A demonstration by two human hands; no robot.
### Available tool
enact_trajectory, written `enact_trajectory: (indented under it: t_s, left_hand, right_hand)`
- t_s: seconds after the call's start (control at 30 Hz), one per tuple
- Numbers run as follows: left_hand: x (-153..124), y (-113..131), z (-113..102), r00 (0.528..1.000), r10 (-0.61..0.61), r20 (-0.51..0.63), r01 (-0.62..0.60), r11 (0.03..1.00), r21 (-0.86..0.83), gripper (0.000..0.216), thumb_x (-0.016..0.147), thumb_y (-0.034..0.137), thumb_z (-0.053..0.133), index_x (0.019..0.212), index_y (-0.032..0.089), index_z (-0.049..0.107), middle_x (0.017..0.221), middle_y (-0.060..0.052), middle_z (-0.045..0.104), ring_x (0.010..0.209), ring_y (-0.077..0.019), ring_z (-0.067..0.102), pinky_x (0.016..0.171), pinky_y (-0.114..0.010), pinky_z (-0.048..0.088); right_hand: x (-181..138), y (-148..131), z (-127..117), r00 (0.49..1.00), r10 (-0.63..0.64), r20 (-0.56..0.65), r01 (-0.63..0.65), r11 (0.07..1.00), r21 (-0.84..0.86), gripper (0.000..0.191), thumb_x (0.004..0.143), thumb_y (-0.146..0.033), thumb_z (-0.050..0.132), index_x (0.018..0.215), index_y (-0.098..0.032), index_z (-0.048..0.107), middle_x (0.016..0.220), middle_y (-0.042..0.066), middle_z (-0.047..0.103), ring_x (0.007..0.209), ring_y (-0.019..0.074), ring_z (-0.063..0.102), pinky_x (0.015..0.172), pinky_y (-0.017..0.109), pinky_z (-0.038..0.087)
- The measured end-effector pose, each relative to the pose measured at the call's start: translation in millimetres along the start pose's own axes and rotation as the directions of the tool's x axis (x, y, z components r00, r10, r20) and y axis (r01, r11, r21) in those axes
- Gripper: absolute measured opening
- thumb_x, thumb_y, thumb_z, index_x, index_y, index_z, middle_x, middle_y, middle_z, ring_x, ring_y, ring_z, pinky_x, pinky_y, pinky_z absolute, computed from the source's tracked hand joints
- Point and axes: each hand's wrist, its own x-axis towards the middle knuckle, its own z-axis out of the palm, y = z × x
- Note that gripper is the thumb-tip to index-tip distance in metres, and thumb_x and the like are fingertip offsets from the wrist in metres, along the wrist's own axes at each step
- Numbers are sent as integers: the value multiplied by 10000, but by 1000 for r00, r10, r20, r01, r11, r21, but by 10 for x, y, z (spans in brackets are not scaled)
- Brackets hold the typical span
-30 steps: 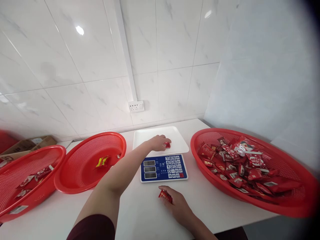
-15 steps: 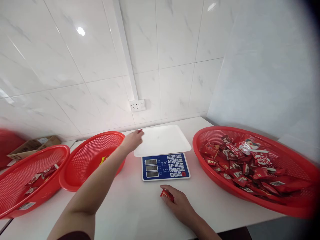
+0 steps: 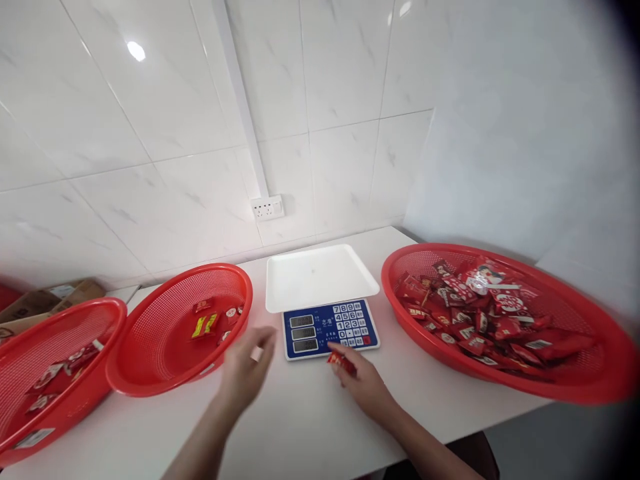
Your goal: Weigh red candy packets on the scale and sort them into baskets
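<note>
My right hand is closed on a small red snack packet, just in front of the digital scale with its blue keypad. My left hand, slightly blurred, hovers between the middle basket and the scale; its fingers are loosely curled, apart from the thumb, and I see nothing in them. The white weighing tray of the scale is bare. Several red packets and a yellow one lie in the middle red basket.
To the right stands a large red basket heaped with red packets. Another red basket with a few packets is at the left. Behind it are cardboard boxes. A tiled wall with a socket backs the white table.
My left hand has come back from beside the weighing tray toward me; the small red thing in its fingers no longer shows. My right hand has risen slightly, still holding its packet. The view has shifted.
</note>
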Motion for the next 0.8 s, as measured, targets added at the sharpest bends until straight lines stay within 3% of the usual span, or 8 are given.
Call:
enact_trajectory:
  t_s: [0.07,0.17,0.27,0.37,0.43,0.57,0.7,0.8]
  left_hand:
    - [-170,113,338,997,20,79,-6,985,-172,203,856,299,461,866,186,629,696,-15,650,614,-129,594,583,-218,481]
    - [-318,249,744,971,7,241,80,933,-350,207,847,286,459,841,177,635,660,-15,629,589,-126,561,563,-221,459]
    - [-378,335,978,902,-13,432,232,857,-459,214,833,313,464,837,176,628,640,-11,600,593,-137,547,553,-231,439]
    - [-395,366,1085,805,-25,592,392,771,-502,209,819,334,474,837,175,608,624,5,560,605,-142,538,582,-247,435]
    - [-390,369,1122,740,7,673,448,741,-500,208,811,342,483,853,178,603,629,13,544,617,-142,530,598,-253,427]
    - [-350,372,1202,654,79,752,481,725,-494,203,790,338,509,887,191,611,644,25,533,635,-139,519,619,-259,417]
    - [-320,382,1348,617,84,782,554,660,-508,199,762,336,553,879,184,606,667,21,544,648,-138,529,635,-270,440]
    - [-325,378,1435,629,56,775,583,625,-518,234,772,336,545,935,178,596,752,-11,574,682,-147,552,611,-265,463]
  right_hand:
    - [162,-142,-75,994,-18,-108,23,999,41,485,812,-387,493,1269,-226,505,1254,82,546,954,225,613,809,384,514]
    - [418,-442,-218,970,-122,-211,140,987,74,636,800,-371,526,1388,-223,333,1397,85,394,1210,236,451,973,390,411]
    - [591,-731,-367,975,-212,-65,216,974,67,863,774,-347,579,1454,-293,51,1513,45,143,1341,225,260,1029,399,342]
    - [652,-916,-562,972,-234,38,237,959,-154,889,764,-362,608,1449,-331,42,1533,1,-3,1389,227,66,1074,432,247]
    - [642,-974,-770,975,-223,19,220,936,-274,867,766,-388,607,1450,-320,79,1533,-1,5,1391,228,28,1088,437,213]
    - [542,-936,-1423,983,-155,-95,94,882,-462,756,808,-380,552,1447,-266,164,1507,25,196,1368,246,182,1098,420,210]
    - [390,-733,-2124,984,141,-107,-175,680,-712,707,802,-393,545,1425,-203,272,1482,52,273,1346,251,250,1093,363,240]
    - [347,-556,-2383,954,275,-116,-267,614,-743,705,752,-383,607,1377,-142,386,1424,122,374,1293,323,343,1056,402,302]
